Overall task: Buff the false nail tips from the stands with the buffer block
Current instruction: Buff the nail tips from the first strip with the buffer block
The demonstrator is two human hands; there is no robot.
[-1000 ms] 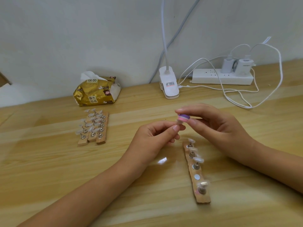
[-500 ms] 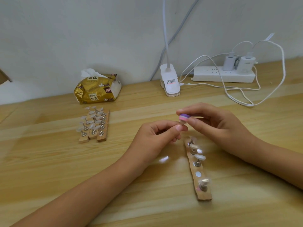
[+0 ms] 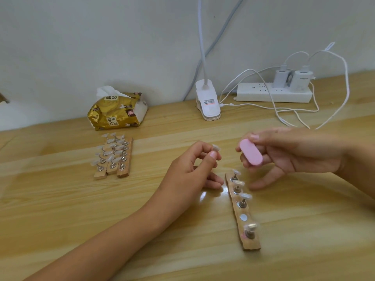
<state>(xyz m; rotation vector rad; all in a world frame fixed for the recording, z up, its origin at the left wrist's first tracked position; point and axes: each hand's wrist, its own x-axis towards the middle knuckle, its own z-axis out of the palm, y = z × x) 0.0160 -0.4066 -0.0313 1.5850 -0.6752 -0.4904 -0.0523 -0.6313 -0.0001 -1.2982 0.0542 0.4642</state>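
My left hand (image 3: 189, 169) pinches a clear false nail tip (image 3: 216, 147) between thumb and forefinger, raised above the table. My right hand (image 3: 288, 153) holds a pink oval buffer block (image 3: 251, 151) in its fingertips, its flat face turned toward me, a short gap to the right of the tip. Below both hands lies a wooden stand (image 3: 242, 211) with several nail tips on metal pegs and one bare magnet spot (image 3: 243, 217). Three more wooden stands (image 3: 113, 157) full of tips lie side by side at the left.
A gold tissue pack (image 3: 117, 111) sits at the back left. A white clip lamp base (image 3: 208, 103) stands by the wall. A white power strip (image 3: 274, 92) with two chargers and loose white cables (image 3: 294, 114) occupies the back right of the wooden table (image 3: 60, 209).
The hands have drawn apart: my right hand moved right and turned the buffer block's pink face toward me, off the nail tip. My left hand still holds the tip.
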